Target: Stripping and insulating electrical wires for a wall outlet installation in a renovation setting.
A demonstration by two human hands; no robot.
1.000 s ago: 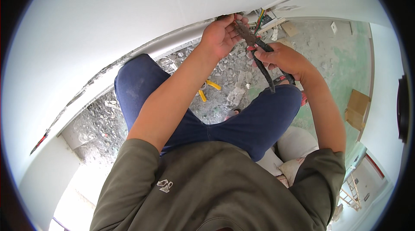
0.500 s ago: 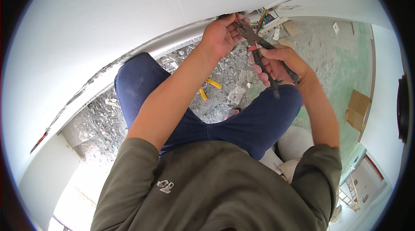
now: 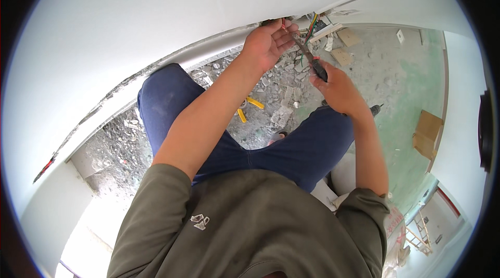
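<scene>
At the foot of the white wall, my left hand pinches red wire ends that come out of a dark opening. My right hand is closed around the dark-handled pliers, whose jaws point up and left at the wire ends by my left fingertips. The pliers are turned edge-on, so I cannot tell whether the jaws touch the wire. Just right of my left hand, a bundle of coloured wires hangs from the wall. My right palm hides part of the pliers' handles.
Rubble covers the floor between my knees. A yellow-handled tool lies on it. Cardboard pieces rest by the wall, and a cardboard box stands at the right. Red wire shows in a wall groove at far left.
My right hand has rolled over, back upward, turning the pliers from flat, with spread handles, to edge-on. Their jaws have shifted slightly down and right. My left hand stays at the wires.
</scene>
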